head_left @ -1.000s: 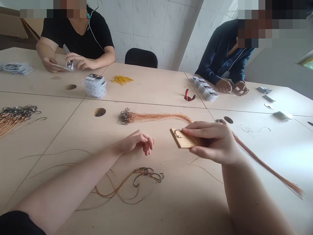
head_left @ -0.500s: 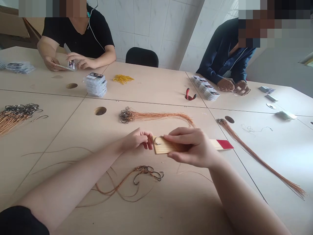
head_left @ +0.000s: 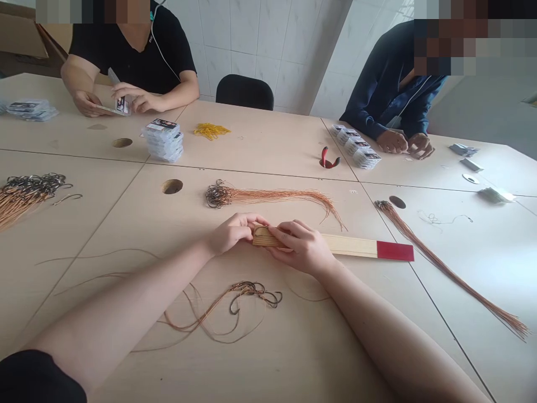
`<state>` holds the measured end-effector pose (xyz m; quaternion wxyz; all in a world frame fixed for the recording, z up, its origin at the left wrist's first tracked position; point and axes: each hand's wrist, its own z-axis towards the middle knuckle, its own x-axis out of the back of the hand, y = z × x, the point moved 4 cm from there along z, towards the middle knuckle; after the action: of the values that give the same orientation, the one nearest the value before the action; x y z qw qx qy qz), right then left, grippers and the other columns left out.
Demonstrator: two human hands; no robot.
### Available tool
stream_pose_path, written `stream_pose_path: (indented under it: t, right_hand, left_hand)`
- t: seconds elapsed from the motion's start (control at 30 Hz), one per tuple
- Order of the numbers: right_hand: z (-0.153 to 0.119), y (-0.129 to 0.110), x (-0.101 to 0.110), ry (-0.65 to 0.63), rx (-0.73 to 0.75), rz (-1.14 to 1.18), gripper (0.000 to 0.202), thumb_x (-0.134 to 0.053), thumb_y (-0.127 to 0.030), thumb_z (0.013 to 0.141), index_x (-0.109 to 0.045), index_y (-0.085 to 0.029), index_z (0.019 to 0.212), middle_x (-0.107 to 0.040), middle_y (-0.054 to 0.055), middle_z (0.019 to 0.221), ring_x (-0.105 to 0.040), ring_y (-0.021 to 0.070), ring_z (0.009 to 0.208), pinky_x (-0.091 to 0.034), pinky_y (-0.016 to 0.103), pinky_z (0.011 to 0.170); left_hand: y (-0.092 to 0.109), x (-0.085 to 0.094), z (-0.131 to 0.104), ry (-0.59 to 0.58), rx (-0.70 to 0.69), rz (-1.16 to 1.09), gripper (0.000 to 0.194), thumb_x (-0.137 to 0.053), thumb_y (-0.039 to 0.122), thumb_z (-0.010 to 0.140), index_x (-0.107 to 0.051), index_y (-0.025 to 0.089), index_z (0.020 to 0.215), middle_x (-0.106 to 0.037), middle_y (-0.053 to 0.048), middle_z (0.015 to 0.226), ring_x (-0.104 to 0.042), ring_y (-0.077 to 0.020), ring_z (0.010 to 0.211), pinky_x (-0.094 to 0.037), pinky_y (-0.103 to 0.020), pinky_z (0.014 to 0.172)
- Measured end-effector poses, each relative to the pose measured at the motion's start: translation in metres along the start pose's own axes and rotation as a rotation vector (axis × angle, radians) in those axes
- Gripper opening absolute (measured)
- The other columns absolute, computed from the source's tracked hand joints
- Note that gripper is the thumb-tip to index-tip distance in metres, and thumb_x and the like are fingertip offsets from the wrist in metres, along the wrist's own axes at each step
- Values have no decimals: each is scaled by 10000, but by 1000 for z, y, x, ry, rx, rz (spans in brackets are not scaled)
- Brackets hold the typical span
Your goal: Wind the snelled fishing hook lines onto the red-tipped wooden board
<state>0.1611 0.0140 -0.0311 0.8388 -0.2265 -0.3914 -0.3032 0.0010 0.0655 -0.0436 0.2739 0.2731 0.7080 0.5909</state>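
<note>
My right hand [head_left: 302, 246] is closed around a flat wooden strip [head_left: 354, 245] with a red end [head_left: 395, 251] pointing right. On the strip's left end lies a fish hook [head_left: 262, 230], partly covered by my right fingertips. My left hand [head_left: 232, 232] has its fingers curled in against that left end, with the index finger along the upper edge. Whether a line is also pinched there is hidden. Nearer to me, several loose hooks [head_left: 255, 294] with brown leader lines [head_left: 201, 319] lie on the table. Beyond my hands is a bundle of hooks on orange lines [head_left: 268, 196].
Another hook bundle [head_left: 25, 193] lies at far left, and one [head_left: 444, 263] at right. Stacked clear packs [head_left: 163, 143], yellow pieces [head_left: 211, 131] and red-handled pliers [head_left: 329, 159] are farther back. Two people sit across the table, their hands [head_left: 140, 99] [head_left: 405, 144] on small items.
The strip has come nearer to me and to the left, now showing more of its length on the right. My left fingers have met its left end.
</note>
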Motion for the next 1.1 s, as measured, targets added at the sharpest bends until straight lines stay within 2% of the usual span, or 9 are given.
stream_pose_path:
  t: [0.23, 0.43, 1.1]
  right_hand:
    - [3, 0, 1, 13, 4, -50, 337, -579, -364, 822, -620, -188, 1107, -615, 70, 862, -556, 156, 765, -503, 282, 687]
    - [5, -1, 2, 46, 17, -57, 305, -568, -349, 824, -627, -185, 1074, -618, 65, 853, -555, 148, 742, -497, 274, 673]
    - [5, -2, 3, 40, 14, -61, 303, -565, -367, 827, -634, -193, 1065, -622, 62, 838, -556, 144, 723, -493, 272, 665]
  left_hand:
    - [7, -8, -2, -54, -48, 49, 369, -504, 91, 693, -595, 105, 1050, -630, -53, 840, -571, -125, 751, -483, -229, 679]
    - [5, -7, 0, -61, -9, 46, 362, -491, 100, 732, -583, 98, 1082, -648, -65, 864, -596, -130, 755, -507, -252, 706]
    - [2, -5, -1, -69, 1, 118, 319, -488, 136, 760, -587, 113, 1062, -653, -54, 815, -613, -134, 724, -504, -239, 664]
